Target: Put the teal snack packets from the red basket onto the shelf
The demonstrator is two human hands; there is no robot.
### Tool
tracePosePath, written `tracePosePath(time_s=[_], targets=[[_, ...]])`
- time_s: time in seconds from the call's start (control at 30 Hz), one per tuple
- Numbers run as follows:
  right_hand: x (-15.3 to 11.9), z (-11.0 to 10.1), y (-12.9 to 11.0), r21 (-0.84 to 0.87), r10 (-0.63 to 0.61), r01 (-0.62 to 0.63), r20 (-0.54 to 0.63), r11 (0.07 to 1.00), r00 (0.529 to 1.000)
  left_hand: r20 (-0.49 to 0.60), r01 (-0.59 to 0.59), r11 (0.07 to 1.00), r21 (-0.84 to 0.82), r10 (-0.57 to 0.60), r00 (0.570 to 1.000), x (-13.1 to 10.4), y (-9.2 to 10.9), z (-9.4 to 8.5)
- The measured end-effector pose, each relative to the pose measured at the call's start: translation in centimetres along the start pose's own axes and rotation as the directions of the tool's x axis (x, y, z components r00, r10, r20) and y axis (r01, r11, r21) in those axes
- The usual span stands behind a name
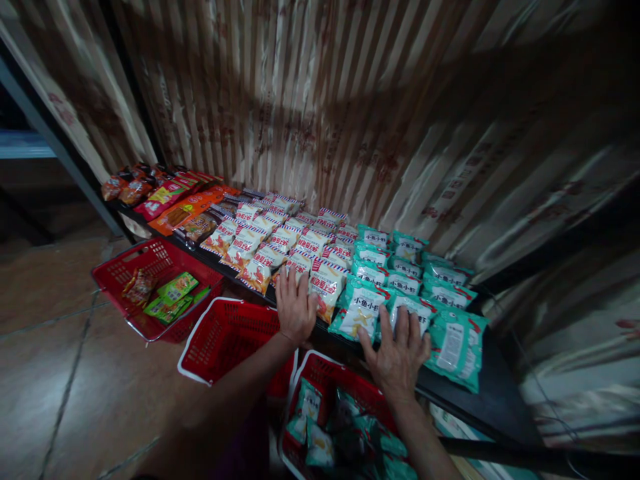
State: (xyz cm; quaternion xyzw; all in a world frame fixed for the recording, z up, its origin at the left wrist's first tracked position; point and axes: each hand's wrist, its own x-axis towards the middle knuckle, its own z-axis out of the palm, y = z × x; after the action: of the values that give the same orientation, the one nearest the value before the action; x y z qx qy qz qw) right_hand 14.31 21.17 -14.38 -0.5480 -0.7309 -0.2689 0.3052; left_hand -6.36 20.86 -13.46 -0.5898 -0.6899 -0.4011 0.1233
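My left hand (296,308) lies with fingers stretched out against the front of a white snack bag with red lettering (291,265), in the front row of several alike. My right hand (397,353) spreads its fingers over a teal snack bag (409,308), covering much of its front. Just left of that hand, another teal bag (361,310) leans toward the shelf edge, close to the thumb. A further teal bag (455,347) lies to the right with a pale label panel upward. Neither hand grips anything.
Orange and red snack packs (187,207) fill the left of the dark shelf (493,380). Below stand a red basket with green packs (155,263), a white-rimmed red basket (200,333), and another red basket (330,363) holding teal bags. Corrugated sheeting (300,100) rises behind.
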Motion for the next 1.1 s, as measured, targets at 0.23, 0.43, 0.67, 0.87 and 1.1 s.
tracePosePath(time_s=[0.23, 0.43, 0.67, 0.87, 1.1], targets=[[0.0, 0.1, 0.1, -0.014, -0.011, 0.011, -0.005, 1.0, 1.0, 0.139, -0.042, 0.993, 0.106, 0.027, 0.99, 5.3, -2.3, -1.5], [0.1, 0.1, 0.1, 0.002, -0.016, 0.016, -0.018, 1.0, 1.0, 0.412, -0.181, 0.96, 0.211, 0.081, 0.908, 9.7, -2.7, -2.8], [0.1, 0.1, 0.1, 0.019, -0.013, 0.013, -0.014, 1.0, 1.0, 0.445, -0.189, 0.946, 0.262, 0.055, 0.894, 7.1, -2.0, -2.9], [0.1, 0.1, 0.0, -0.006, -0.005, 0.005, -0.008, 1.0, 1.0, 0.407, -0.17, 0.955, 0.244, 0.058, 0.912, 6.9, -2.4, -1.7], [0.2, 0.0, 0.0, -0.011, -0.009, 0.009, -0.009, 1.0, 1.0, 0.335, -0.126, 0.967, 0.22, 0.046, 0.941, 6.7, -2.9, -0.8]])
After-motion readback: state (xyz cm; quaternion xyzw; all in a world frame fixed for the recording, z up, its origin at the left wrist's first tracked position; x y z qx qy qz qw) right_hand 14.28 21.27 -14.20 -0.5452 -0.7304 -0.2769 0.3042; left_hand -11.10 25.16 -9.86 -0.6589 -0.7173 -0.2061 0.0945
